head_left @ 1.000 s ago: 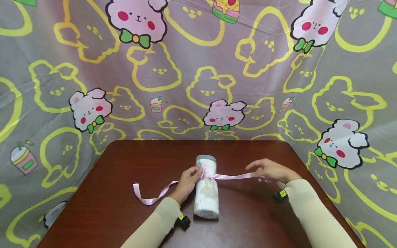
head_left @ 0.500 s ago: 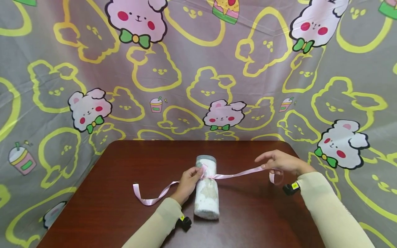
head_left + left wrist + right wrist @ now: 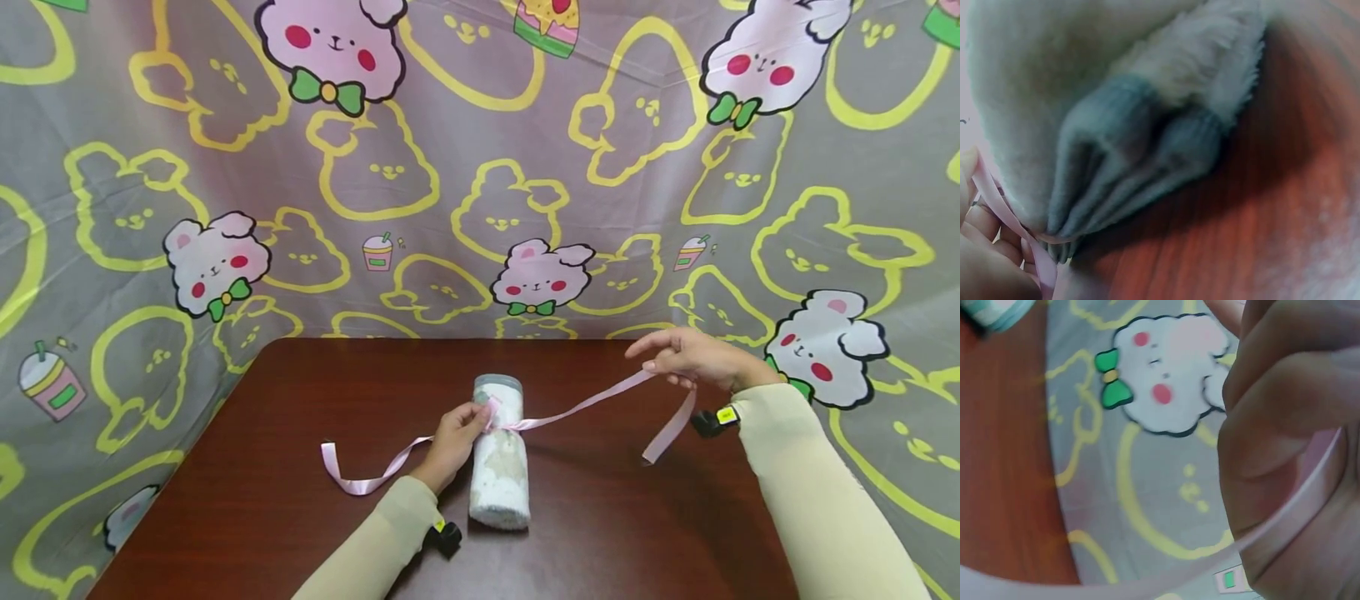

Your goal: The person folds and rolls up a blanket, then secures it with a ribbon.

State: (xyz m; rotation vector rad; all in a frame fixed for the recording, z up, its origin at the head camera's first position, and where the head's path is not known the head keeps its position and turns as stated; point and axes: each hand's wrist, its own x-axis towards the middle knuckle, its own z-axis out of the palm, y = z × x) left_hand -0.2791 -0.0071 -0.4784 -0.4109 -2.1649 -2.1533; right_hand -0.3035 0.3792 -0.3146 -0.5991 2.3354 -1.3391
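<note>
A roll of white plush fabric [image 3: 500,487] with beige patches lies lengthwise on the table, a pink satin ribbon [image 3: 588,408] tied round its middle. In the left wrist view, folded grey ribbed cloth [image 3: 1107,131] shows at its end. My left hand [image 3: 452,437] rests against the roll's left side and pinches a small ribbon loop at the crossing. Off to the right, my right hand [image 3: 697,360] is raised above the table and holds the ribbon's right length between thumb and fingers. The loose end dangles below that hand. Fingers partly cover the crossing.
The dark red-brown table [image 3: 330,400] has rounded far corners. A ribbon tail [image 3: 367,486] lies curled on it at left. A grey cartoon-print curtain [image 3: 420,167] stands close behind and along both sides. Each wrist carries a small black camera [image 3: 448,540].
My right hand has moved right and upward, drawing the ribbon out at a slant. The ribbon's end now hangs free below it. My left hand and the roll stay put.
</note>
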